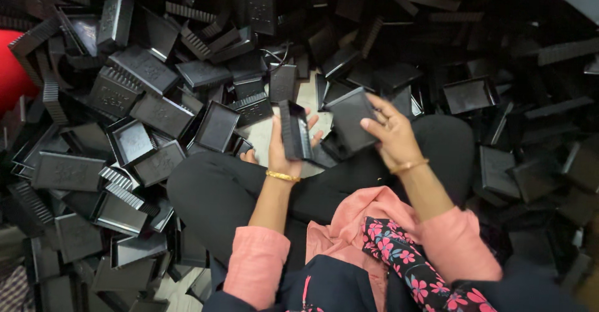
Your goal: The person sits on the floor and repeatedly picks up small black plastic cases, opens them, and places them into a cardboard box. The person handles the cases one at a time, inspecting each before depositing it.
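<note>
Head view: left hand (282,153) grips a ribbed black plastic casing (294,130) upright; just right of it, right hand (390,136) pinches a flat black plastic tray (349,120). Behind both, the heap of black trays (150,93) could slide onto the person's crossed legs (218,193) if nudged.
</note>
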